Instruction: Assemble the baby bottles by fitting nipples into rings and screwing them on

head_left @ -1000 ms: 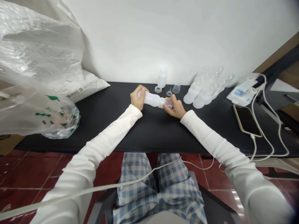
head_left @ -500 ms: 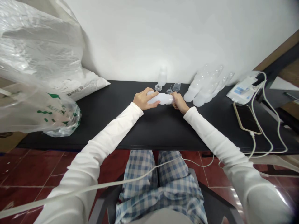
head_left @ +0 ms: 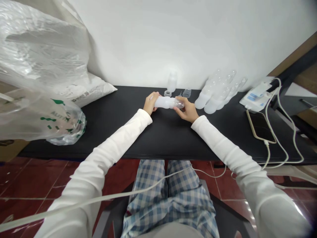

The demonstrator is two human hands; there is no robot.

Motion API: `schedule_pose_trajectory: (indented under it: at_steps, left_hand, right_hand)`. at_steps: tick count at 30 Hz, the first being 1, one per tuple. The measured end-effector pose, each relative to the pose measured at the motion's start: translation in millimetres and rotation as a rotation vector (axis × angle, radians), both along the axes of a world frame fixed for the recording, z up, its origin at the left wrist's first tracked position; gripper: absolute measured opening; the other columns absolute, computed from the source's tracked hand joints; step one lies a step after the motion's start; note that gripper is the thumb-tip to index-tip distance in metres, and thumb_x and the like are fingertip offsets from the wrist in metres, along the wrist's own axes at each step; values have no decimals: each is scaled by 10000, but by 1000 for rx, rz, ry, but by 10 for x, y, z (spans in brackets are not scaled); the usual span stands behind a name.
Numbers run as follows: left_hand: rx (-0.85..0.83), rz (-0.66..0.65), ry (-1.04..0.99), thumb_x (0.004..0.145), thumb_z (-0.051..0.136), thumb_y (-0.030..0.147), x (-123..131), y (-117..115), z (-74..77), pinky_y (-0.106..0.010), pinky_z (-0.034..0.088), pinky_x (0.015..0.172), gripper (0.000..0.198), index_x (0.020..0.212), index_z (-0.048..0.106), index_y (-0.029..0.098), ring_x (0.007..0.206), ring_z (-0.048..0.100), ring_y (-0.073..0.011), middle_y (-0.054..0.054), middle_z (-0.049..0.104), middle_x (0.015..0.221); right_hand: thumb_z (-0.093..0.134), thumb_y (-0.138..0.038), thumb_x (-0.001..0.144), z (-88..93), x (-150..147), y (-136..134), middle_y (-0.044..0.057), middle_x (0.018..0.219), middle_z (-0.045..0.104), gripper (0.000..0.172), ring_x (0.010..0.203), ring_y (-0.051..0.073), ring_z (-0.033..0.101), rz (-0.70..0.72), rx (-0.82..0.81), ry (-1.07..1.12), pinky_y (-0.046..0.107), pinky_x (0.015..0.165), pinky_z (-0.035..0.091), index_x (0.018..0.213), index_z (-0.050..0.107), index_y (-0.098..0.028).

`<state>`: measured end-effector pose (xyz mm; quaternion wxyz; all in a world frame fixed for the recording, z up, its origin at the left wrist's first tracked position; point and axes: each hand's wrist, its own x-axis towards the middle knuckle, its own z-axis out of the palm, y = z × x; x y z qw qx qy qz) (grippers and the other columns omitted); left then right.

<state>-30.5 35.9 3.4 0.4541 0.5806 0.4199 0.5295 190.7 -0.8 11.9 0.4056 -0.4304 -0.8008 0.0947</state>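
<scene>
A translucent white baby bottle [head_left: 163, 102] lies sideways between my two hands above the black table. My left hand [head_left: 150, 103] is closed round its base end. At the clear-capped end, my right hand [head_left: 187, 109] grips with thumb and fingers on either side of the cap. Just behind the bottle sit a clear collar ring [head_left: 167, 93], a clear nipple [head_left: 180, 94] partly hidden by my right hand, and a clear cap [head_left: 187, 92]. Another white bottle body [head_left: 172, 82] stands upright near the wall, without a cap.
Several capped bottles [head_left: 213, 96] stand grouped to the right. Beyond them are a white packet [head_left: 256, 96] and a phone [head_left: 261, 126] with a charging cable. Large plastic bags [head_left: 44, 49] fill the left side. A white cable [head_left: 148, 189] crosses above my lap.
My right hand has shifted its grip, so the bottle's clear cap now shows between thumb and fingers. My left hand has moved further round the base end.
</scene>
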Motion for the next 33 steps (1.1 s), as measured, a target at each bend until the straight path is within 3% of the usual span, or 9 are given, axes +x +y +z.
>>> schedule_pose_trajectory:
  at_steps: [6, 10, 13, 17, 22, 26, 28, 30, 33]
  left_hand:
    - [202, 85, 74, 815, 574, 805, -24, -46, 71, -225, 350, 418, 582, 835, 587, 224, 514, 512, -107, -14, 592, 714]
    - [442, 189, 243, 870, 561, 732, -29, -74, 60, -278, 548, 660, 532, 935, 645, 211, 815, 670, -175, -66, 693, 944]
    - [641, 201, 389, 868, 602, 679, -30, -101, 51, -340, 568, 842, 498, 980, 688, 201, 915, 689, -203, -75, 707, 966]
    - [746, 209, 556, 829, 668, 652, -43, -119, 51, -314, 559, 771, 462, 968, 734, 216, 888, 692, -199, -72, 695, 981]
    - [713, 199, 593, 822, 683, 655, -68, -163, 79, -295, 553, 757, 460, 975, 726, 223, 915, 698, -199, -67, 703, 1012]
    - [609, 140, 438, 857, 619, 690, -40, -160, 82, -324, 568, 828, 500, 995, 678, 214, 958, 699, -210, -74, 714, 1014]
    - [450, 91, 314, 861, 599, 712, -24, -112, 59, -292, 559, 693, 515, 973, 653, 212, 793, 692, -177, -60, 707, 926]
    - [246, 29, 189, 860, 574, 738, -22, -50, 28, -250, 462, 492, 532, 924, 630, 213, 554, 603, -132, -27, 657, 753]
    - [79, -40, 58, 862, 528, 767, -43, 20, -2, -236, 316, 365, 563, 856, 619, 212, 393, 474, -110, 5, 554, 577]
  right_hand:
    - [534, -777, 829, 0, -75, -66, 69, 914, 709, 650, 643, 166, 569, -39, -110, 141, 322, 655, 485, 1147, 591, -213]
    - [359, -871, 863, 12, -151, -40, 21, 738, 593, 664, 648, 167, 559, -115, -178, 337, 306, 601, 471, 950, 544, -239]
    - [312, -934, 826, -15, -167, 56, -43, 572, 420, 694, 511, 136, 448, -98, -298, 444, 288, 490, 408, 817, 470, -259]
    - [313, -992, 765, -39, -122, 153, -63, 486, 326, 740, 415, 109, 331, -42, -496, 474, 283, 404, 301, 707, 411, -261]
    - [305, -953, 809, -31, -68, 166, -17, 506, 405, 739, 519, 156, 478, -61, -476, 381, 312, 507, 408, 649, 448, -246]
    - [261, -887, 876, -49, -71, 120, 8, 630, 540, 729, 641, 180, 572, -123, -371, 370, 314, 595, 471, 783, 557, -227]
    - [289, -824, 922, -42, -76, 69, 13, 733, 606, 672, 681, 173, 600, -118, -298, 356, 311, 638, 498, 930, 591, -224]
    - [402, -758, 933, -20, -81, 5, 24, 848, 661, 589, 692, 166, 618, -80, -218, 295, 311, 669, 515, 1095, 584, -222]
    - [647, -665, 840, 17, -96, -89, 47, 971, 718, 618, 654, 161, 630, -4, -152, 108, 313, 680, 527, 1258, 555, -220]
